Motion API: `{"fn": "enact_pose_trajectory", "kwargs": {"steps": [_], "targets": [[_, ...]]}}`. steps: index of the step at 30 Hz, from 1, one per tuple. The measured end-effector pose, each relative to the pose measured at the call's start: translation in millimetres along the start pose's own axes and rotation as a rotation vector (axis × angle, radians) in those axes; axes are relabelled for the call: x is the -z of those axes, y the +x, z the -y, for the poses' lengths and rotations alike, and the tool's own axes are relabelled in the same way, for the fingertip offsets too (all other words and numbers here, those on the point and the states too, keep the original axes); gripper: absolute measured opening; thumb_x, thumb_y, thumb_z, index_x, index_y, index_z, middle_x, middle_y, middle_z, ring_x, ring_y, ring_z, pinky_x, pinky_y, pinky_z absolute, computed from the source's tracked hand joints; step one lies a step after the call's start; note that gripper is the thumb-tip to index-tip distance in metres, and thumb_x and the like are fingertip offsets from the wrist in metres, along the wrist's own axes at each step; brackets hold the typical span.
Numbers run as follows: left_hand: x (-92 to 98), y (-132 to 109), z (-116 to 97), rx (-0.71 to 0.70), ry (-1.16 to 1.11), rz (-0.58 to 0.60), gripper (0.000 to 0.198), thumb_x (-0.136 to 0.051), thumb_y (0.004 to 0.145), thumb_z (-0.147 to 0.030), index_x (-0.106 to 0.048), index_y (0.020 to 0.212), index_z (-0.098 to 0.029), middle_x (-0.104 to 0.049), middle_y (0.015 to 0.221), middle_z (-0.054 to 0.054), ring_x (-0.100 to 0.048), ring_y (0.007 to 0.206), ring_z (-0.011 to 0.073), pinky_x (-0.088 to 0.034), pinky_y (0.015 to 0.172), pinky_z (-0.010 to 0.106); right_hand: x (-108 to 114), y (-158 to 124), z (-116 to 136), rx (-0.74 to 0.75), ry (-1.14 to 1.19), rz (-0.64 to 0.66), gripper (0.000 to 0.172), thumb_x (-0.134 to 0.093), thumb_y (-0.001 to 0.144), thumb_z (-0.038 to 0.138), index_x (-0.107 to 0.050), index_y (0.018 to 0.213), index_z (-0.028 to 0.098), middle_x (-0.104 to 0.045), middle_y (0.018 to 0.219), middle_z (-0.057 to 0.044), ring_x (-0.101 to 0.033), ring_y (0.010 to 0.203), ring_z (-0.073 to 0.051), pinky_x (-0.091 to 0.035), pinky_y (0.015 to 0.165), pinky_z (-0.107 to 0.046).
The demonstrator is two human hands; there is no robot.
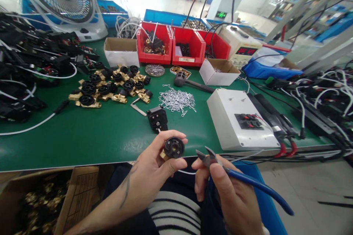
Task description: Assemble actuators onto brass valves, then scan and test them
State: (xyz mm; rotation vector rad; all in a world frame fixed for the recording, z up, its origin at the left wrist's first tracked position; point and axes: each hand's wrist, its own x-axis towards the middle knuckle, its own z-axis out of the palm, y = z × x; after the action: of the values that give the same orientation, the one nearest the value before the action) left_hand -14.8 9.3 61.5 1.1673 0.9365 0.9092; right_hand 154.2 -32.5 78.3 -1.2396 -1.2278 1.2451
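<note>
My left hand [158, 165] is closed around a brass valve body with a round black cap [174, 147], the cap facing me. To its right, my right hand [228, 187] grips blue-handled diagonal cutters [248, 180]; their jaws are apart and touch nothing. Just beyond my left hand lies a black actuator housing [157, 118] on the green table [110, 143]. A bent metal key [138, 107] lies beside the housing. Farther back is a pile of silver wire clips [177, 100], and left of it a group of brass valve bodies with black caps [103, 89].
A grey switch box [228, 128] stands at right, near a black mallet [190, 82]. Red bins [156, 58], small white boxes [121, 57] and a fan [64, 3] line the back. Cabled black units crowd both sides. A cardboard box of brass parts [82, 194] sits below left.
</note>
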Motion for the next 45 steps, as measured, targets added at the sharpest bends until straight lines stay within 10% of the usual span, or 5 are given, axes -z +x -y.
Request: {"fn": "enact_pose_trajectory", "kwargs": {"steps": [7, 14, 22, 45], "targets": [[-6.1, -4, -4, -0.098, 0.070, -0.028, 0.036, -0.066, 0.088, -0.029, -0.054, 0.122, -0.032, -0.062, 0.088, -0.002, -0.062, 0.074, 0.0115, -0.054, 0.069, 0.020, -10, 4, -3, -0.222, 0.234, 0.155, 0.048, -0.045, 0.097, 0.056, -0.060, 0.075, 0.016, -0.046, 0.039, 0.005, -0.035, 0.032, -0.006, -0.028, 0.037, -0.019], [-10.8, -7, 3, -0.323, 0.324, -0.166, 0.041, -0.067, 0.089, -0.041, -0.051, 0.127, -0.038, -0.054, 0.135, 0.000, -0.054, 0.121, 0.0197, -0.046, 0.105, 0.032, -16, 4, -4, -0.298, 0.364, 0.172, 0.048, -0.046, 0.095, 0.057, -0.057, 0.071, 0.017, -0.044, 0.035, 0.006, -0.030, 0.029, -0.006, -0.022, 0.033, -0.019], [-14.8, -5, 4, -0.477, 0.375, -0.224, 0.032, -0.065, 0.090, -0.044, -0.053, 0.117, -0.030, -0.056, 0.119, 0.002, -0.053, 0.117, 0.0192, -0.046, 0.098, 0.029, -20, -1, 3, -0.357, 0.378, 0.135, 0.052, -0.050, 0.091, 0.063, -0.057, 0.068, 0.017, -0.043, 0.035, 0.006, -0.029, 0.030, -0.005, -0.020, 0.034, -0.018], [-1.0, -6, -10, -0.171, 0.332, -0.037, 0.022, -0.064, 0.089, -0.051, -0.056, 0.095, -0.031, -0.058, 0.090, -0.006, -0.055, 0.094, 0.0133, -0.041, 0.072, 0.022, -30, 0, -5, -0.214, 0.268, 0.088, 0.055, -0.047, 0.092, 0.064, -0.054, 0.063, 0.018, -0.042, 0.037, 0.005, -0.033, 0.033, -0.006, -0.024, 0.038, -0.021]]}}
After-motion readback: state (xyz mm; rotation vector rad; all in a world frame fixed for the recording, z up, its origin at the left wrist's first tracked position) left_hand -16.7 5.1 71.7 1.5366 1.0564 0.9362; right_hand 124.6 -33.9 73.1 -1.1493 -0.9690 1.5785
